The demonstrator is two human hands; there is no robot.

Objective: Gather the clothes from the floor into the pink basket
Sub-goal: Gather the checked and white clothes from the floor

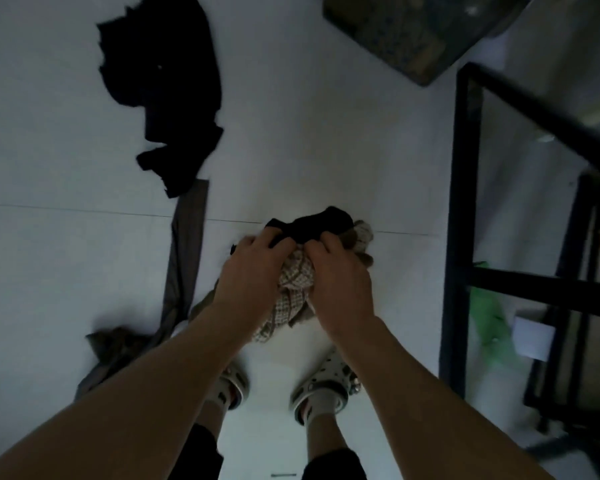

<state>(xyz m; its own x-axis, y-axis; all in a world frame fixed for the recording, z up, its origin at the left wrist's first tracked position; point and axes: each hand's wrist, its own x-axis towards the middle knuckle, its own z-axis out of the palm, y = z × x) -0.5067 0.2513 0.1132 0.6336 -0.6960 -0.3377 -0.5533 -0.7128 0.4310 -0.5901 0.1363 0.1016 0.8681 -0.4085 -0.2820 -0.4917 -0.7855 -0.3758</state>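
Note:
I hold a bundle of clothes [297, 282] in front of me, above the white floor: a checked beige cloth with a black garment [312, 223] on top. My left hand [250, 275] grips the bundle's left side. My right hand [340, 285] grips its right side. A large black garment [163, 88] lies spread on the floor at the far left. A long grey garment [186, 254] trails from it down toward an olive crumpled piece [115, 344] by my left foot. No pink basket is in view.
A black metal frame with a glass top [465, 202] stands at the right, with a green bag [489, 320] and white paper beneath it. A dark patterned mat [413, 32] lies at the top right. My feet in white clogs [323, 386] stand below the bundle.

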